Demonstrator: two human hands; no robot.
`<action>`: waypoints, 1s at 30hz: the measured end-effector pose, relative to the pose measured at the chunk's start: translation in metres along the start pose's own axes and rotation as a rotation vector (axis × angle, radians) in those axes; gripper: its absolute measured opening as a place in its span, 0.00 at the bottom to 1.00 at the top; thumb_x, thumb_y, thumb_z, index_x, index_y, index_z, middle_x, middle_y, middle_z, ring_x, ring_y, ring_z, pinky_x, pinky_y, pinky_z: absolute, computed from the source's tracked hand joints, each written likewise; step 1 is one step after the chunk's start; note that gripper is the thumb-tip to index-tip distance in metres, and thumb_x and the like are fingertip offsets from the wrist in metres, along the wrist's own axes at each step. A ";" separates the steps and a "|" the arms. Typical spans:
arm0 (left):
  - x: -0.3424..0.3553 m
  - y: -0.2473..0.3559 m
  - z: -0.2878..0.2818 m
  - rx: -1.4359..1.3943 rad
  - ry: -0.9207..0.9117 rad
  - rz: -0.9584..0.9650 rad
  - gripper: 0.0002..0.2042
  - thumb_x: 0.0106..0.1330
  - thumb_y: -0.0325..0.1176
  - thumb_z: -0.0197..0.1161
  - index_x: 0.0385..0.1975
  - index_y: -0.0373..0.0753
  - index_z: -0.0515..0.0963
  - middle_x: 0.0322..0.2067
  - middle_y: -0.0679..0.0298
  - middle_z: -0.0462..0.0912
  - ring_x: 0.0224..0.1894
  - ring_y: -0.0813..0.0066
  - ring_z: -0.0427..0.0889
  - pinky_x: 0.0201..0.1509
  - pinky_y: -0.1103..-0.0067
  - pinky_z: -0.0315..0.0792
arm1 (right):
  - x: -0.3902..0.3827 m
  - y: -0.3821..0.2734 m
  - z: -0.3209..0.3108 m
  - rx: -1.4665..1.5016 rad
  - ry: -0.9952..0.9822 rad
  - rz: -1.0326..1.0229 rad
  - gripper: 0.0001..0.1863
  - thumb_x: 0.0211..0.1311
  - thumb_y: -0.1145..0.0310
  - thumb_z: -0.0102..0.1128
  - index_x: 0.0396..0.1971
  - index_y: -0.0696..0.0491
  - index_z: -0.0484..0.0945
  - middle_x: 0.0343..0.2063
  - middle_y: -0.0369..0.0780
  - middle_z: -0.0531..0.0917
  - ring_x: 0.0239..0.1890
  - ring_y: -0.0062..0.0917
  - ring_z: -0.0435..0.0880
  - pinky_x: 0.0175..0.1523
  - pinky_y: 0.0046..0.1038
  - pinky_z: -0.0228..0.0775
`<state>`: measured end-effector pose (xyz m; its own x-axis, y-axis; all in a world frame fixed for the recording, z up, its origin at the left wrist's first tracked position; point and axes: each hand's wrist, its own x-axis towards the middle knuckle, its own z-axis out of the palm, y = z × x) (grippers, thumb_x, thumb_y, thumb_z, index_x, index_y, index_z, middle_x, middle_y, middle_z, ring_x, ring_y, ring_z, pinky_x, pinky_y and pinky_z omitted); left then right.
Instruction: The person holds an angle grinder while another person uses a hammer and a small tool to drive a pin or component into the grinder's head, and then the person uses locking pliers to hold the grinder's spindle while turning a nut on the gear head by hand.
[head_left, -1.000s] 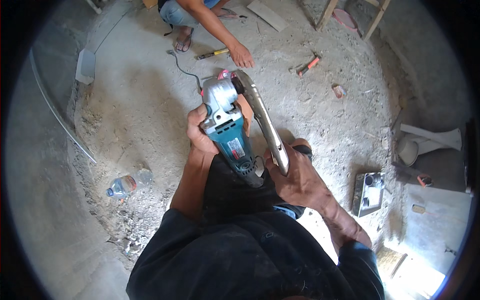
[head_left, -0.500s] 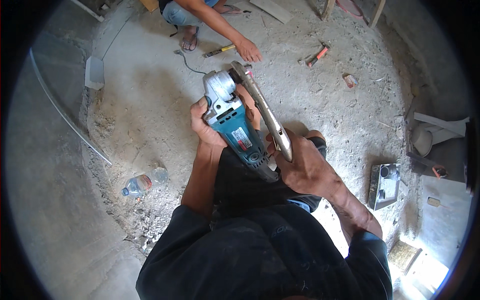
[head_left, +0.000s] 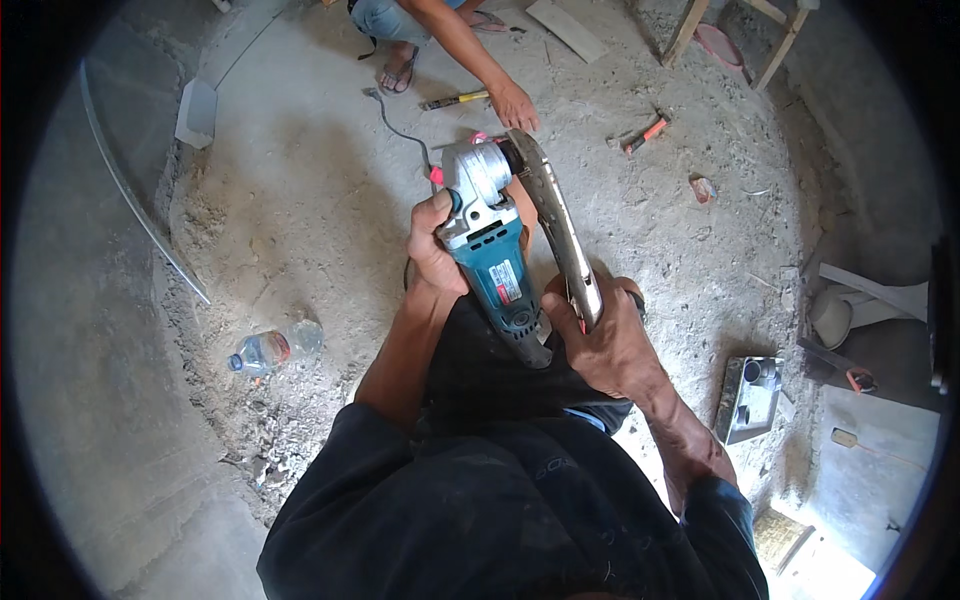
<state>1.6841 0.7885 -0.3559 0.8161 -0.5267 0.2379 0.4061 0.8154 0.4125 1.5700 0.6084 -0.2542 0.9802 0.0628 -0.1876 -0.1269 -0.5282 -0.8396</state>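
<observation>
An angle grinder (head_left: 499, 278) with a teal body and silver gear head is held over my lap. My left hand (head_left: 437, 243) is closed round it near the head, thumb on the silver housing. My right hand (head_left: 612, 342) grips the lower end of worn metal locking pliers (head_left: 561, 219). Their upper end meets the dark spindle (head_left: 511, 153) at the side of the grinder's head; how the jaws sit there is hard to make out. Part of the pliers' far handle is hidden by my right fingers.
Ahead, a crouching person's hand (head_left: 514, 104) reaches down near a yellow-handled hammer (head_left: 456, 101). A red-handled hammer (head_left: 646, 136) lies on the rough floor. A plastic bottle (head_left: 272, 350) lies left, a tray with dark cups (head_left: 748, 402) right. A grey cord (head_left: 397, 126) runs behind the grinder.
The grinder and pliers sit slightly further right and lower in view, the pliers turned more upright. Both hands keep their hold. The surroundings have shifted with the head's movement.
</observation>
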 end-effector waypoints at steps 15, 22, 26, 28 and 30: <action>-0.001 -0.004 0.009 0.143 0.085 0.002 0.35 0.62 0.57 0.56 0.62 0.35 0.67 0.43 0.60 0.80 0.41 0.71 0.83 0.45 0.73 0.79 | -0.001 0.018 0.008 0.008 0.039 -0.059 0.12 0.54 0.78 0.54 0.39 0.62 0.75 0.24 0.54 0.80 0.28 0.48 0.84 0.35 0.37 0.74; -0.001 -0.004 0.008 0.185 0.112 -0.005 0.35 0.61 0.55 0.58 0.61 0.34 0.67 0.41 0.60 0.81 0.39 0.71 0.83 0.42 0.73 0.80 | 0.001 0.027 0.009 0.018 0.015 -0.074 0.12 0.51 0.76 0.57 0.38 0.59 0.75 0.23 0.46 0.78 0.25 0.36 0.78 0.34 0.33 0.68; 0.000 -0.004 0.006 0.205 0.070 -0.013 0.35 0.61 0.56 0.59 0.60 0.33 0.68 0.39 0.59 0.81 0.38 0.71 0.84 0.41 0.74 0.80 | 0.001 0.034 0.009 0.004 0.010 -0.072 0.12 0.51 0.75 0.58 0.37 0.58 0.76 0.25 0.43 0.77 0.23 0.34 0.75 0.34 0.32 0.65; 0.000 -0.005 0.008 0.212 0.122 -0.012 0.35 0.60 0.56 0.59 0.60 0.33 0.68 0.39 0.58 0.81 0.37 0.70 0.84 0.40 0.75 0.80 | 0.001 0.037 0.006 0.008 0.022 -0.101 0.13 0.48 0.77 0.55 0.37 0.60 0.74 0.22 0.46 0.77 0.25 0.34 0.78 0.35 0.33 0.69; 0.001 -0.005 0.010 0.221 0.138 -0.017 0.35 0.60 0.56 0.59 0.59 0.32 0.69 0.39 0.57 0.81 0.37 0.70 0.84 0.40 0.75 0.80 | 0.002 0.037 0.005 0.001 0.019 -0.115 0.13 0.47 0.78 0.53 0.37 0.60 0.74 0.21 0.47 0.77 0.25 0.33 0.79 0.36 0.33 0.71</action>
<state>1.6786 0.7815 -0.3487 0.8646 -0.4896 0.1129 0.3328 0.7263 0.6014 1.5664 0.5929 -0.2886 0.9911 0.1063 -0.0805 -0.0140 -0.5177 -0.8555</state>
